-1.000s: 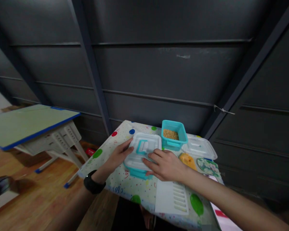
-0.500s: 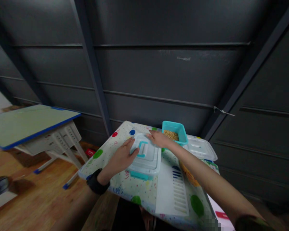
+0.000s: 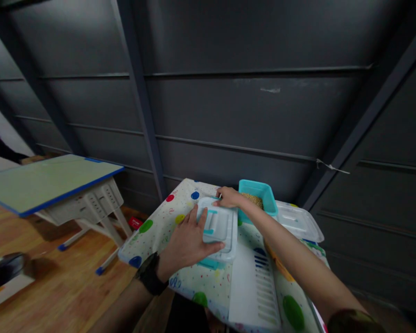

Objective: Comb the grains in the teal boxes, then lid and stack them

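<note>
A storage box with a clear lid (image 3: 225,227) sits on the small table, turquoise showing in its handle and at its near latch (image 3: 211,263). My left hand (image 3: 189,240), with a black watch on the wrist, lies spread over the lid's left side, thumb reaching across the front. At the far edge, my right hand (image 3: 229,197) has its thumb and fingers bent around the far turquoise latch (image 3: 215,197), which stands out from the rim. The fingers partly hide that latch. Beside my right forearm stands an uncovered turquoise box (image 3: 270,199) holding tan grains (image 3: 253,199).
Another clear lid (image 3: 300,223) lies at the table's right. A white slotted board (image 3: 244,286) rests in front, with an orange item (image 3: 280,263) under my right forearm. A desk with blue edging (image 3: 69,180) stands left; a dark panelled wall (image 3: 229,115) rises behind.
My left hand has slid toward the front and right over the lid, fingers spread wider. My right hand has gone from lying flat on the lid's far corner to curling at the far latch.
</note>
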A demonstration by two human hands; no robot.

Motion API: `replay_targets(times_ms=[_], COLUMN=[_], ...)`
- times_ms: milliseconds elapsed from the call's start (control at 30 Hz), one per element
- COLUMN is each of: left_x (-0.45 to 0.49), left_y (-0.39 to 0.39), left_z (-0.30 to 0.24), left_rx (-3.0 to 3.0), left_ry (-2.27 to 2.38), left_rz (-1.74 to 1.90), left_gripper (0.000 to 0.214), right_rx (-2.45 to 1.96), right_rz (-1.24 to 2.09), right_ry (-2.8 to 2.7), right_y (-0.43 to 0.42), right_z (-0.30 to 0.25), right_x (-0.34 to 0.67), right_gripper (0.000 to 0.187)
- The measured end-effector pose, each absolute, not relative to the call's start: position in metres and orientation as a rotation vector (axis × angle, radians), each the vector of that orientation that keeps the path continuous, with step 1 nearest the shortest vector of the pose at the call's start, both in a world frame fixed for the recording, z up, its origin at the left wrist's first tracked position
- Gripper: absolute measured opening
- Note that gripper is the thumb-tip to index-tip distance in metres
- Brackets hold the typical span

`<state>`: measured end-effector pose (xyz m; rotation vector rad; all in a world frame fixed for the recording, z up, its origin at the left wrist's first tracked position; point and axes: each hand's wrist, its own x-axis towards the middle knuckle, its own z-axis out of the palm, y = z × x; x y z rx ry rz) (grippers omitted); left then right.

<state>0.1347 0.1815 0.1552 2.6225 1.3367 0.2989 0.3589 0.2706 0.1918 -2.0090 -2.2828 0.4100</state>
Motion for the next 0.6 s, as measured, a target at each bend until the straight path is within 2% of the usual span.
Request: replay_targets(times_ms=[200,300,400,533,600], left_x=[0.139,0.134,0.118,0.094,0.088], left_y=[0.181,0.180,0.174,0.162,0.159], left_z=[0.154,0.148,0.138,0.127,0.123], left_rx=[2.626,2.676,2.852,3.150,3.269], left_ry=[1.360,1.305,1.040,0.657,0.609], left_rz=[0.358,0.436,0.573,0.697,0.772], left_gripper=[0.106,0.093,0.074,0.077,0.064], right_rx=[-1.972,-1.920,-1.892,-1.867,-1.842], right_rz=[0.295,0.286,0.258,0.223,0.222], right_ry=[-2.191,-2.192,-2.185,-2.147,-2.138], right_y=[0.256,0.253,0.252,0.252,0.251], right_z=[0.182,0.178,0.171,0.161,0.158], right_x=[0.355,0.357,0.358,0.358,0.357], right_gripper=[0.029,0.028,0.030,0.032,0.031])
